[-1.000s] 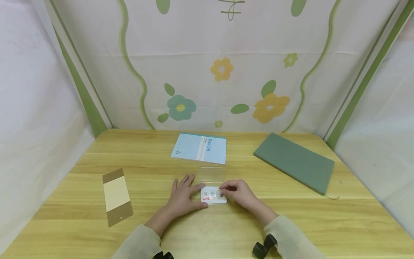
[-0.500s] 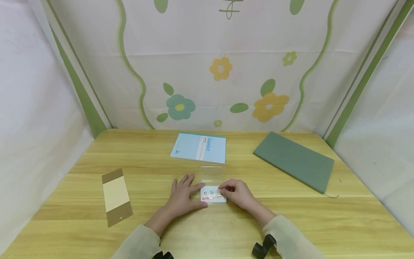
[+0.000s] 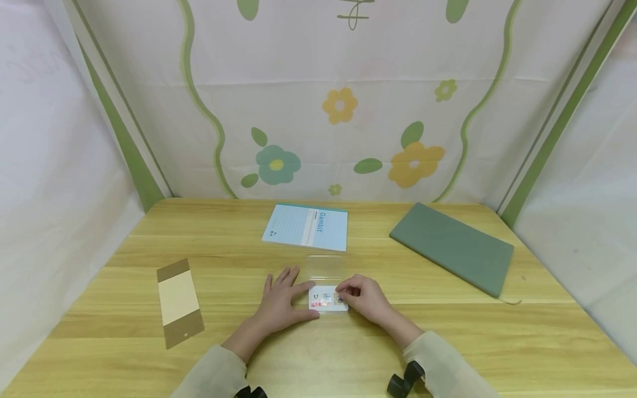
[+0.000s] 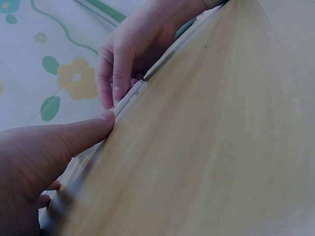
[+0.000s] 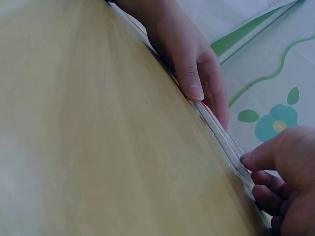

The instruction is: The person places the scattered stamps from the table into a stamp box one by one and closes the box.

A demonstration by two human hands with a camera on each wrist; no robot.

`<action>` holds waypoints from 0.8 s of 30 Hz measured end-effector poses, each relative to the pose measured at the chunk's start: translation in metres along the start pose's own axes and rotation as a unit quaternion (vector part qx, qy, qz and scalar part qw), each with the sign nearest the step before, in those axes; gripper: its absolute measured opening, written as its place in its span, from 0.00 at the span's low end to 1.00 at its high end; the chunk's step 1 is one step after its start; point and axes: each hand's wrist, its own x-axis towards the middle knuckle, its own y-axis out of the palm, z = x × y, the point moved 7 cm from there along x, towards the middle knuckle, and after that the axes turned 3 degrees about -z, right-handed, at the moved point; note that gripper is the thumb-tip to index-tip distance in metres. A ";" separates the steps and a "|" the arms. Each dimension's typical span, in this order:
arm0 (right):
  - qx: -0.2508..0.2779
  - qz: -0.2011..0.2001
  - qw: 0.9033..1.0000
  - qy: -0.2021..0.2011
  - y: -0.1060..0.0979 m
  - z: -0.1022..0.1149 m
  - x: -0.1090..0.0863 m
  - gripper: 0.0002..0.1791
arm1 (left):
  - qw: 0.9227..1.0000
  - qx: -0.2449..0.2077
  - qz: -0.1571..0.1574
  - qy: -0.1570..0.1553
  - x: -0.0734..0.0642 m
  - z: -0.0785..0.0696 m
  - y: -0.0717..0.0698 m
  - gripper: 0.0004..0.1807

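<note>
In the head view a small clear case (image 3: 325, 313) lies on the table, its lid (image 3: 325, 267) folded back away from the person. Inside sits a white printed card (image 3: 323, 305) with a red patch on it. My left hand (image 3: 281, 303) holds the case at its left end between thumb and forefinger, the other fingers spread on the table. At the right end my right hand (image 3: 367, 298) has its fingers curled, thumb and forefinger pinching at a small square piece (image 3: 338, 301) with a dark round mark. The left wrist view shows the left thumb (image 4: 101, 127) against the case edge (image 4: 129, 97).
A pale blue notebook (image 3: 306, 226) lies behind the case. To the right is a dark green book (image 3: 453, 249) with a ribbon. A brown-and-cream card sleeve (image 3: 180, 301) lies on the left. Floral cloth (image 3: 298, 127) hangs along the table's back edge.
Both hands keep their places at the case. The right fingertips shift slightly over the small square piece, and its dark round mark shows again.
</note>
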 end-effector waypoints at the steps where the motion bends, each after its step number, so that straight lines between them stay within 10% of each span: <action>1: -0.001 -0.001 1.000 -0.003 0.000 0.000 0.000 0.05 | 1.000 0.000 0.000 0.000 0.000 0.000 0.000 0.36; 24: 0.037 -0.025 0.998 0.046 -0.033 -0.001 0.015 0.16 | 0.999 -0.021 -0.026 -0.023 0.008 0.012 -0.014 0.37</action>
